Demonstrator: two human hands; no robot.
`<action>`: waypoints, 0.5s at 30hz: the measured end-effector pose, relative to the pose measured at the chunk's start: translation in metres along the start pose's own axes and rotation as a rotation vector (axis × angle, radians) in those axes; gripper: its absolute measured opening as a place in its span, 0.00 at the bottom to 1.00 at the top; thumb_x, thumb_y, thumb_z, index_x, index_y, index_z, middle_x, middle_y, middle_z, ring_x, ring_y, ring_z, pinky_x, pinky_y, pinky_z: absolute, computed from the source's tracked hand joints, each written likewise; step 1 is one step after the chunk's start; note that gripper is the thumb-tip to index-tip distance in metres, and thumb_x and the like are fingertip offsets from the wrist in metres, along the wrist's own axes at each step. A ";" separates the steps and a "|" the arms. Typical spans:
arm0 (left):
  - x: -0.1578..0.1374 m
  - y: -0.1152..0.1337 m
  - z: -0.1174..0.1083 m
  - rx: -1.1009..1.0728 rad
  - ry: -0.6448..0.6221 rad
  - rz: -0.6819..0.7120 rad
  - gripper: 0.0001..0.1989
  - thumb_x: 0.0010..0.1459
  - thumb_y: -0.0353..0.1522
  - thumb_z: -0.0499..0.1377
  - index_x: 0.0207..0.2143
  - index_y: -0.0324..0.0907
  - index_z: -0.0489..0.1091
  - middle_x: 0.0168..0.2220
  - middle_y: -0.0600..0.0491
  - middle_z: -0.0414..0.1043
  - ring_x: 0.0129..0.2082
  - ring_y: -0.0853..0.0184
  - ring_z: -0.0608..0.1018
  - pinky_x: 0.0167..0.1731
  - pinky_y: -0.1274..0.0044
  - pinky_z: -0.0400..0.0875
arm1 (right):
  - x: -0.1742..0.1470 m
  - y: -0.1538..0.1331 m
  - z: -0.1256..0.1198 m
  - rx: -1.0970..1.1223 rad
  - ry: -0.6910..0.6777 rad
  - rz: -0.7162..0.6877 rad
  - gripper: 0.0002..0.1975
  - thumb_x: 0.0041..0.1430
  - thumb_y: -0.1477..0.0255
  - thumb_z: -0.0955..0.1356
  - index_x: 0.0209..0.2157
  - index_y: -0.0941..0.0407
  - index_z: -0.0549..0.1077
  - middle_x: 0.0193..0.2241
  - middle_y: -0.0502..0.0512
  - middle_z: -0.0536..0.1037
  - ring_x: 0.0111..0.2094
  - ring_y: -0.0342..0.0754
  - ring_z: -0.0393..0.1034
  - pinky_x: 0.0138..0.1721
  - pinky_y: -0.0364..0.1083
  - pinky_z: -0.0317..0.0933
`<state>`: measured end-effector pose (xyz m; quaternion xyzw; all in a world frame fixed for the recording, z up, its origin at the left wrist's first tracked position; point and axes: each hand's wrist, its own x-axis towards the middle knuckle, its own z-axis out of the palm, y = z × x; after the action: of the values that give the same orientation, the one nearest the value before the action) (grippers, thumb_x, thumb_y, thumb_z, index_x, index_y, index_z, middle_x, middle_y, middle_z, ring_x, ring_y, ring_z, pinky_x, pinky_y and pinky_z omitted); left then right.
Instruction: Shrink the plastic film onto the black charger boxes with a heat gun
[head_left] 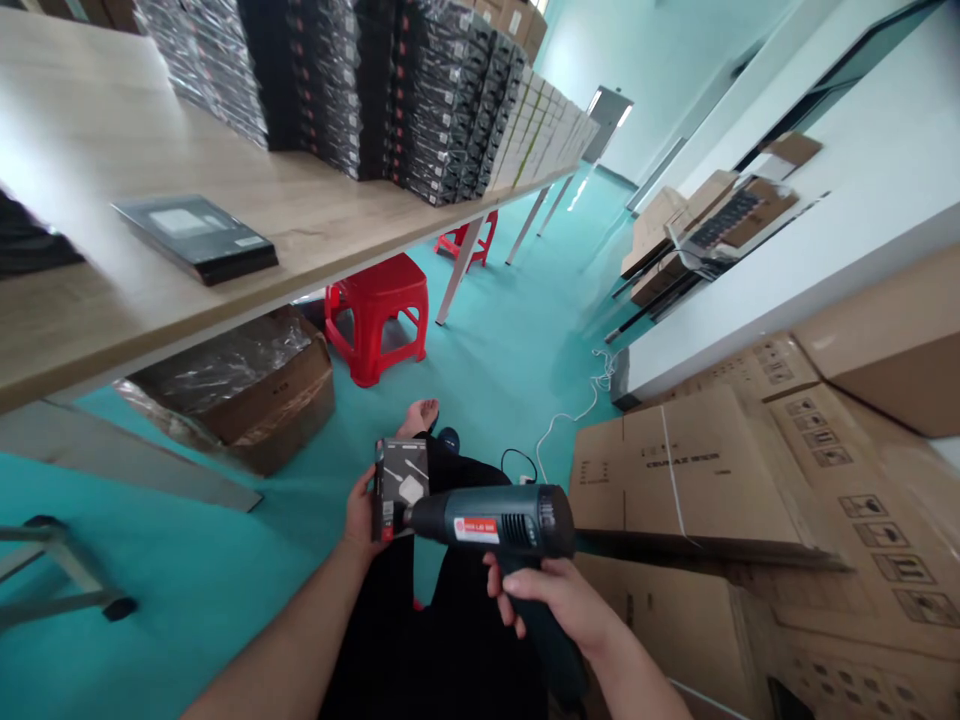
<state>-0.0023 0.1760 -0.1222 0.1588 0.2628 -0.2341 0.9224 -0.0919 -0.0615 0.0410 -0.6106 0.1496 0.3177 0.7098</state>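
Observation:
My right hand (536,590) is wrapped round the handle of a dark green heat gun (510,520) with a red and white label. Its nozzle points left, at the face of a small black product box (403,475), and overlaps the box's lower right in view; whether it touches I cannot tell. The box carries a printed picture of a white device with cables. My left hand (363,515) holds it by its left side above my lap, the fingers partly hidden behind it.
Stacks of film-wrapped black boxes (337,90) and a single flat box (196,235) sit on the wooden table (112,130) at left. Below are a red stool (379,310) and an open carton (285,410). Large cartons (675,460) are piled at right; a white cable (559,420) crosses the floor.

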 end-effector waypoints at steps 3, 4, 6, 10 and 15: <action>0.000 0.002 -0.003 -0.019 -0.006 0.022 0.21 0.54 0.42 0.56 0.42 0.34 0.72 0.35 0.43 0.78 0.37 0.54 0.80 0.40 0.65 0.74 | -0.005 0.007 0.002 0.055 0.176 -0.080 0.14 0.53 0.69 0.68 0.41 0.60 0.73 0.31 0.56 0.75 0.25 0.44 0.69 0.24 0.41 0.62; 0.000 0.002 -0.004 -0.018 -0.013 0.021 0.21 0.55 0.42 0.56 0.43 0.35 0.72 0.35 0.43 0.78 0.37 0.54 0.80 0.40 0.65 0.74 | -0.007 0.010 0.003 0.069 0.182 -0.079 0.14 0.53 0.69 0.67 0.41 0.60 0.73 0.31 0.56 0.75 0.25 0.44 0.69 0.23 0.42 0.62; 0.000 0.002 -0.004 -0.011 -0.027 0.015 0.22 0.55 0.42 0.55 0.45 0.35 0.71 0.36 0.43 0.78 0.38 0.54 0.79 0.41 0.65 0.73 | -0.012 0.014 0.005 0.072 0.090 -0.018 0.15 0.51 0.71 0.68 0.41 0.61 0.73 0.31 0.57 0.75 0.24 0.44 0.69 0.22 0.42 0.62; -0.001 0.002 0.000 -0.004 -0.071 0.000 0.26 0.55 0.43 0.55 0.49 0.34 0.68 0.40 0.42 0.77 0.40 0.54 0.78 0.44 0.64 0.72 | -0.020 0.021 0.005 0.090 0.059 -0.020 0.16 0.50 0.73 0.69 0.42 0.61 0.73 0.32 0.58 0.76 0.25 0.45 0.69 0.23 0.42 0.62; -0.008 0.002 0.005 -0.002 -0.186 -0.093 0.27 0.56 0.43 0.54 0.52 0.32 0.67 0.43 0.40 0.75 0.44 0.53 0.77 0.46 0.64 0.70 | -0.015 0.022 -0.015 0.329 0.273 -0.090 0.14 0.55 0.68 0.66 0.41 0.60 0.73 0.32 0.55 0.73 0.26 0.41 0.66 0.23 0.39 0.61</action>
<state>-0.0049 0.1778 -0.1133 0.1233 0.1835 -0.2902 0.9311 -0.1143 -0.0790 0.0303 -0.5301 0.2670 0.1714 0.7864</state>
